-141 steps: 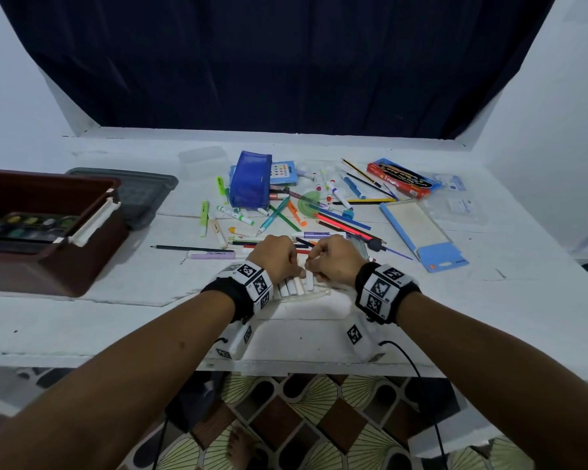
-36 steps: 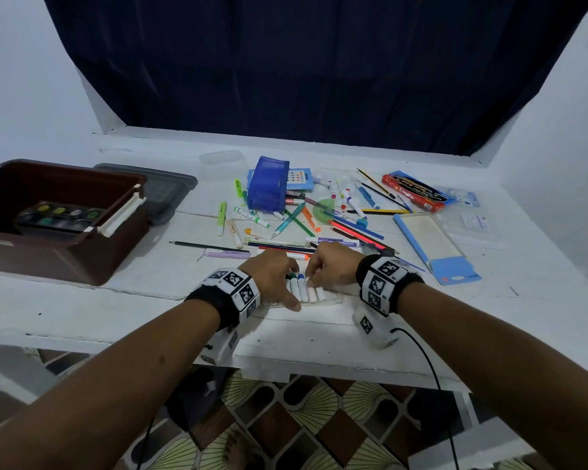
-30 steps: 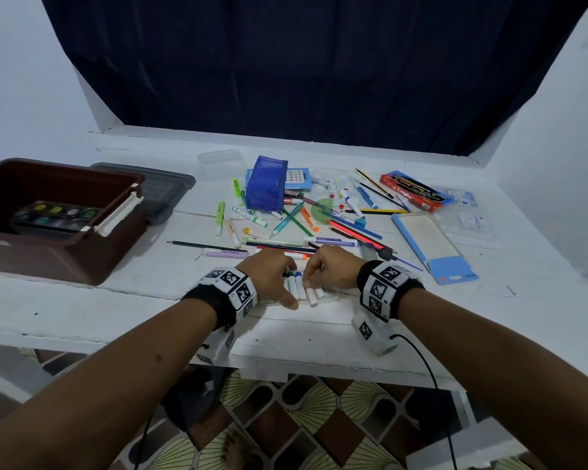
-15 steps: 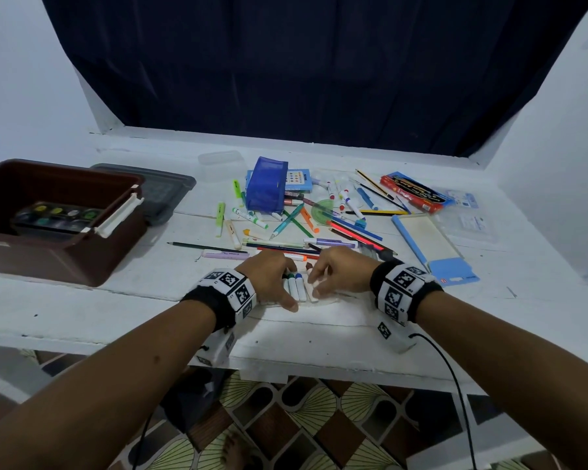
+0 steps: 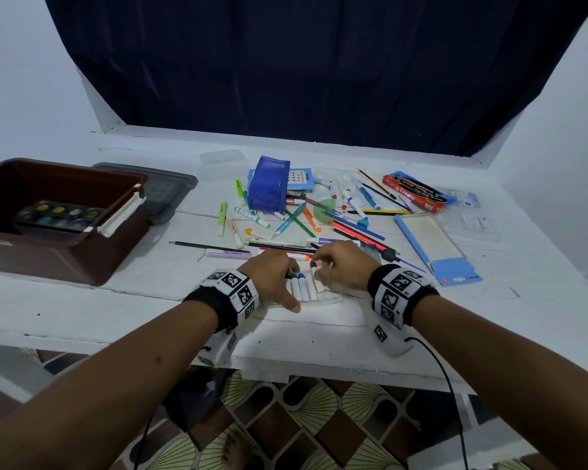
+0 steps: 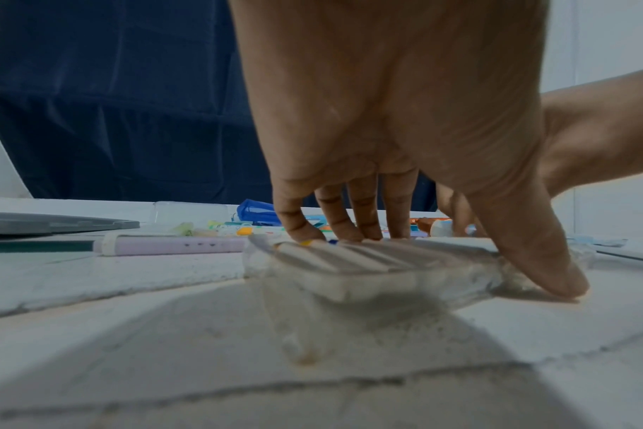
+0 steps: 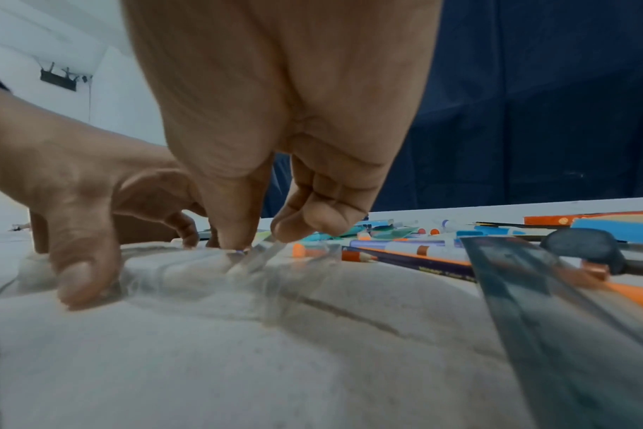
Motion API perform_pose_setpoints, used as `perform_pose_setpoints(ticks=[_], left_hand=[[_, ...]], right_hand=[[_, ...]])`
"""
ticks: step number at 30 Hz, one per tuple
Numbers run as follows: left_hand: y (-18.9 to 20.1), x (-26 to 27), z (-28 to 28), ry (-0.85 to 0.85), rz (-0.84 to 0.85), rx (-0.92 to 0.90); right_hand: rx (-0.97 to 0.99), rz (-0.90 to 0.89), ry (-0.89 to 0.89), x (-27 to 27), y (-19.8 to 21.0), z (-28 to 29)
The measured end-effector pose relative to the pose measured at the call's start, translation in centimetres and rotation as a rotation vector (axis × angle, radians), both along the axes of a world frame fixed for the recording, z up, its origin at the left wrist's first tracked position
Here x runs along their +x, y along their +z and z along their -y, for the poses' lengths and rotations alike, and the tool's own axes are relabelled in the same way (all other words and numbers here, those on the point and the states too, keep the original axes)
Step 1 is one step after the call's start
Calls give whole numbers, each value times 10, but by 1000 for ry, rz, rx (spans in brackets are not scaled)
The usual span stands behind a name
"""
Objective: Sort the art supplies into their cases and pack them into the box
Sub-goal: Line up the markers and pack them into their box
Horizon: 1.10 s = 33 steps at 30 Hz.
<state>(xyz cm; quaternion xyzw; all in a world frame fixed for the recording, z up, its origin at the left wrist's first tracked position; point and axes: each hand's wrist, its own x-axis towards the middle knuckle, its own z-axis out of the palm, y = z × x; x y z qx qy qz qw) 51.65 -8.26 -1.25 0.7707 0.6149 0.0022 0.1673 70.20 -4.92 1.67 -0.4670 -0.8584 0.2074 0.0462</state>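
A clear plastic marker case (image 5: 314, 293) lay near the front edge of the white table (image 5: 116, 300), with a row of white-barrelled markers (image 5: 301, 286) side by side in it, green and blue caps showing at their far ends. The left hand (image 5: 272, 278) pressed down on the row, its fingers (image 6: 334, 220) nearly straight across the marker tops and its thumb (image 6: 529, 246) planted on the near lip of the case, so it held the case flat without gripping it. The right hand (image 5: 342, 266) hovered at the right end of the row, its fingers curled in a narrow pinch around the rim of the clear case (image 7: 254, 255); whether they held a marker as well could not be told. The step in hand looked like seating the markers in their case, an early stage, since most supplies lay loose beyond: coloured pens and pencils (image 5: 319, 225), a purple pen (image 5: 228, 255), a blue mesh pouch (image 5: 269, 188), a red pencil box (image 5: 414, 193), a blue sleeve (image 5: 431, 242) and a dark ruler (image 7: 555, 304). The brown box (image 5: 65, 218) sat at the left, well apart, with a paint palette (image 5: 58, 215) inside and a grey lid (image 5: 163, 188) just behind it. Next would likely come fetching another marker from the pile, which called for the left hand keeping the light case from sliding or tipping.
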Motion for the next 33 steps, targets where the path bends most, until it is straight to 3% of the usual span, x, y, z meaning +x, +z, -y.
perform_pose_setpoints(ticks=[3,7,13,23,33], left_hand=[[1,1,-1,3,0,-8],[3,1,-1,2,7,-10],[1,1,0,8,12,-4],[1,0,1,2,-6,14],[0,0,2,-6,-8,28]], right_hand=[[-45,93,-42,-4,-5,2],[-40,30,-102,-7,-1,5],[-273,87,-163,-2,14,5],[-158,-17,-253,-12,-4,16],[-153,18,-158,-4,-1,18]])
